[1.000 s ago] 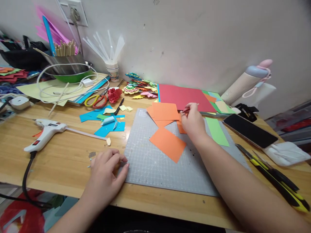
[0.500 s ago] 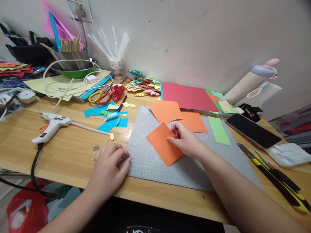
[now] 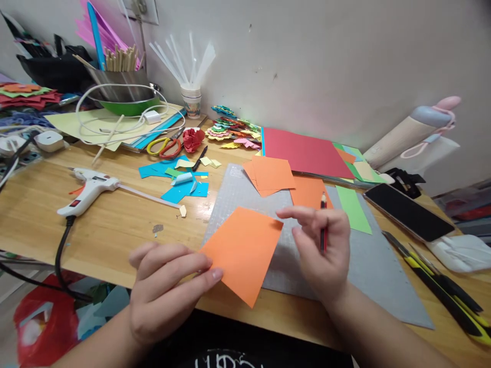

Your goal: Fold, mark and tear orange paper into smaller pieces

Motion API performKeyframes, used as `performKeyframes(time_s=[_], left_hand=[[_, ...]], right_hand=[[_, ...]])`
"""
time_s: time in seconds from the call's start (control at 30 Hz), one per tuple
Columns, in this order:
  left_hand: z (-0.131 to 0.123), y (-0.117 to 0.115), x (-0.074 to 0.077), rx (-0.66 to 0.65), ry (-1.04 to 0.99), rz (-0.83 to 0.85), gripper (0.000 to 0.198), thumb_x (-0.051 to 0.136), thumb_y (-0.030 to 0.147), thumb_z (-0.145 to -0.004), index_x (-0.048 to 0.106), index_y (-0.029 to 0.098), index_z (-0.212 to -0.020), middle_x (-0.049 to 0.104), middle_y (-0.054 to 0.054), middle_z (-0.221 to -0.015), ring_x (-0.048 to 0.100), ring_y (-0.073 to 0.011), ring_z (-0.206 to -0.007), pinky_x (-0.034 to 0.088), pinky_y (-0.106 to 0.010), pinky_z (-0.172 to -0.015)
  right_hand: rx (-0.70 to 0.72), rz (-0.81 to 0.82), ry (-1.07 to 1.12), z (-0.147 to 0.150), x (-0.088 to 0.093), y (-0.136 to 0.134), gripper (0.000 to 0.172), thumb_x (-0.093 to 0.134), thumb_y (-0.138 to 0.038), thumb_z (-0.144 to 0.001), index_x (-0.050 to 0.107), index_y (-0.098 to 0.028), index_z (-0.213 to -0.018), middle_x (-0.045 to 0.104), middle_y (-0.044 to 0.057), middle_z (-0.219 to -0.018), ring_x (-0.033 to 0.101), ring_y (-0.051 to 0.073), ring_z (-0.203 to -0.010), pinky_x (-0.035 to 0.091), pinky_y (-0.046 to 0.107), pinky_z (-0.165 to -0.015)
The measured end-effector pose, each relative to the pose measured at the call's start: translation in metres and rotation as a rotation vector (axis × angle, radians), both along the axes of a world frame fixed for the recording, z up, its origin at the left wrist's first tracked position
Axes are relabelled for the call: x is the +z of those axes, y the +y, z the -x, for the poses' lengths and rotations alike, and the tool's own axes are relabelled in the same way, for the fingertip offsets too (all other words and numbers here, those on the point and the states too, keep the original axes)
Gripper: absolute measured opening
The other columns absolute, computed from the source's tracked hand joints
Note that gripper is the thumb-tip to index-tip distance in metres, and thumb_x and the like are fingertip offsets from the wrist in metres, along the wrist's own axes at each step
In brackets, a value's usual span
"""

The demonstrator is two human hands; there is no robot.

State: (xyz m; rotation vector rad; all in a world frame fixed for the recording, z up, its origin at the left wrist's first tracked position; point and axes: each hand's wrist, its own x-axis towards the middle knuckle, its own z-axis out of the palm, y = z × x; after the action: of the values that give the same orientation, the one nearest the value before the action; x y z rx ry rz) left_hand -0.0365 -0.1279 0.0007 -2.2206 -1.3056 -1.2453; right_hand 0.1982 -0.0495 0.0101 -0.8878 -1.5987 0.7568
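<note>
My left hand pinches the left corner of a square of orange paper, which is raised and tilted over the front of the grey cutting mat. A short red and black pencil stands nearly upright in my right hand, held against the palm by the curled fingers. The right index finger points toward the paper's right corner, close to it; whether it touches I cannot tell. More orange paper squares lie at the mat's back edge, with a light green strip to their right.
A white glue gun lies at left near blue paper scraps and scissors. Yellow-black craft knives and a phone lie at right. Red paper and a paper cup of glue sticks stand along the wall.
The orange square has been lifted off the mat and is now held by my left hand, which came up from the table. My right hand moved right, off the square, with the pencil.
</note>
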Motion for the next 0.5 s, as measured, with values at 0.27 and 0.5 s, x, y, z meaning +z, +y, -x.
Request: performKeyframes(time_s=[0.27,0.5], left_hand=[[0.009,-0.002,-0.007,-0.1,0.211,-0.05,0.031,0.044,0.012,-0.089,0.065,0.034,-0.093,0.074,0.01,-0.088,0.06,-0.0152,-0.08,0.034,-0.036,-0.07],[0.006,0.012,-0.016,0.113,0.075,0.235,0.024,0.055,0.007,-0.081,0.06,0.029,-0.09,0.068,0.001,-0.101,0.056,-0.0238,-0.1,0.035,-0.042,-0.082]], right_hand=[[0.358,0.886,0.109,-0.006,-0.003,0.026,0.032,0.067,-0.033,-0.077,0.037,-0.023,-0.082,0.056,-0.003,-0.081,0.054,0.011,-0.067,0.041,0.025,-0.059],[0.399,0.855,-0.097,-0.006,-0.009,0.023,0.032,0.064,-0.023,-0.075,0.032,-0.025,-0.08,0.033,-0.009,-0.065,0.033,0.008,-0.051,0.026,0.022,-0.047]])
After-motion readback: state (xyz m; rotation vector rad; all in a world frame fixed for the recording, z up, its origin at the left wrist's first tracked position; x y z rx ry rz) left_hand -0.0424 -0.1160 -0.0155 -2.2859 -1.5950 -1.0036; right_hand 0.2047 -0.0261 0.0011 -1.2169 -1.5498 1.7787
